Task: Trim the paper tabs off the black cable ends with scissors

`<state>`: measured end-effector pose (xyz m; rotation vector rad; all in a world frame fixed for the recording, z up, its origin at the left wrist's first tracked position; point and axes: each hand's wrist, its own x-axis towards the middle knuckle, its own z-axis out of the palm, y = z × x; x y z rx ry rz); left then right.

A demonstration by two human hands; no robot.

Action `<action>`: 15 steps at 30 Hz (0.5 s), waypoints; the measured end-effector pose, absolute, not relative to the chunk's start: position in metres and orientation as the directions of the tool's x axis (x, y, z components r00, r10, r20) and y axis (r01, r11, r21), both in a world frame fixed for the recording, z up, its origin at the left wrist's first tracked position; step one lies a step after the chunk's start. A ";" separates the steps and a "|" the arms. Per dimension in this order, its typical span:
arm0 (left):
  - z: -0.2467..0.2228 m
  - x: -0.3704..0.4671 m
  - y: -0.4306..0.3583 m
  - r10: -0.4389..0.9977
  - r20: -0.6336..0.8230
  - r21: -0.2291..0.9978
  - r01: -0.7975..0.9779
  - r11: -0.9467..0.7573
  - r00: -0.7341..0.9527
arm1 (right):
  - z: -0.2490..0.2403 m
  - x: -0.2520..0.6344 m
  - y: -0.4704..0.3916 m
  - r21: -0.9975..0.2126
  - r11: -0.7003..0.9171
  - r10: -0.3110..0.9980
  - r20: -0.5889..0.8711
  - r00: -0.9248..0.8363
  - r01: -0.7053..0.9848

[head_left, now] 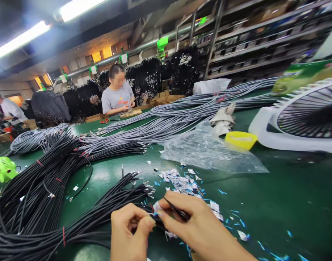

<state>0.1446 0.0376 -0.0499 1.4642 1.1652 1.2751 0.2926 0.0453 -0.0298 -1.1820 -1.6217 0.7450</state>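
My left hand point(131, 230) is closed, thumb and forefinger pinching a cable near its stripped end. Fine white and blue wires point(156, 212) show between the two hands. My right hand point(194, 221) is closed too, its thumb and forefinger on these wires' tips. Black pointed tweezers point(177, 209) lie across the right fingers, gripped in the same hand. Just beyond and beside my hands a bundle of black cables point(100, 210) reaches in from the left, silvery ends towards me. Past the knuckles is a heap of foil and blue scraps point(182, 181).
Grey cables point(160, 125) stretch across the green table point(288, 188). A clear plastic bag point(206, 148), yellow bowl point(240, 140) and white fan point(263, 127) stand right. More black cables point(38, 177) and a small green fan point(4, 169) lie left. A co-worker point(118, 92) sits opposite, near red-handled scissors point(104, 121).
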 end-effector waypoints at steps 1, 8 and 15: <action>-0.050 0.143 0.038 0.979 0.193 0.974 0.112 -0.198 0.060 | -0.029 0.294 0.046 -0.894 0.310 0.950 0.307 -0.062 0.322; -0.047 0.143 0.045 0.960 0.159 0.947 0.238 -0.214 0.230 | -0.041 0.298 0.042 -0.985 0.139 0.989 0.132 -0.072 0.105; -0.038 0.150 0.015 0.926 0.235 0.947 0.284 -0.150 -0.295 | -0.056 0.310 0.036 -0.885 0.286 0.928 0.352 0.124 0.368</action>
